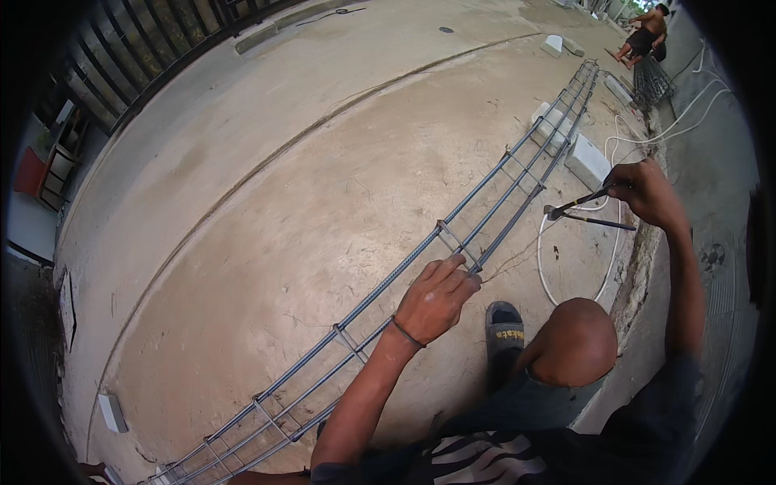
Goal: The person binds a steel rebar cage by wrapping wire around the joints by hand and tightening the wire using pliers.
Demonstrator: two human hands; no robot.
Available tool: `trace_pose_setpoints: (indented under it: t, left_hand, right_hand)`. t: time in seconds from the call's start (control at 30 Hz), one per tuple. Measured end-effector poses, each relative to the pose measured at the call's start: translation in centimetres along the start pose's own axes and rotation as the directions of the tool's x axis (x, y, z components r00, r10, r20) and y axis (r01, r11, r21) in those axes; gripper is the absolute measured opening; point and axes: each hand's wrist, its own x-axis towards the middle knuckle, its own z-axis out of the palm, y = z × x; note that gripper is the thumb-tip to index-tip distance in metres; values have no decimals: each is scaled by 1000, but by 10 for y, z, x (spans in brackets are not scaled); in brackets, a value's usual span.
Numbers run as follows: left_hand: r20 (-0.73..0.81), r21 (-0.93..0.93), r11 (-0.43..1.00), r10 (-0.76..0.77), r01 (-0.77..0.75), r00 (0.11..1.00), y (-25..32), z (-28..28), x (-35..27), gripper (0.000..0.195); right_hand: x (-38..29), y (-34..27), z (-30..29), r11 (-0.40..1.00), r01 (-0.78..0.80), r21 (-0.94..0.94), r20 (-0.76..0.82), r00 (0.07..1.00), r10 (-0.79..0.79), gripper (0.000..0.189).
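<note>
A long steel rebar cage (397, 268) with square wire stirrups runs diagonally across the concrete floor. My left hand (438, 297) grips the near bars of the cage beside a stirrup (459, 244). To the right of the cage, my right hand (648, 193) is raised, closed around one handle of pincers (555, 212). The pincers' other handle sticks out free, so the handles are spread apart. Thin tie wire runs from near the pincers' head toward the cage at my left hand; whether the jaws hold it, I cannot tell.
White blocks (588, 160) lie by the cage's far part, with another (113, 413) at the lower left. White cable (541, 267) loops on the floor at right, near my sandal (504, 330). Another person (648, 33) is at the far upper right beside bundled metalwork (652, 82).
</note>
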Motion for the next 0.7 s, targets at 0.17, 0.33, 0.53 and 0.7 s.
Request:
trace_pose_setpoints:
  t: [0.17,0.33,0.53,0.7]
  left_hand:
    - [187,-442,886,-64,142,980,45,25,-29,8]
    - [338,-255,920,-205,299,919,56,30,-54,12]
    - [25,-598,712,-443,369,896,39,2,-57,10]
    - [-40,-398,861,-361,317,932,6,-27,-47,9]
  right_hand:
    - [-85,49,49,987,-120,107,271,959,87,15]
    - [-142,9,46,994,-54,96,195,980,35,18]
    - [-162,-50,-16,915,-367,168,387,878,281,22]
    - [-158,-72,22,985,-173,-17,476,864,160,37]
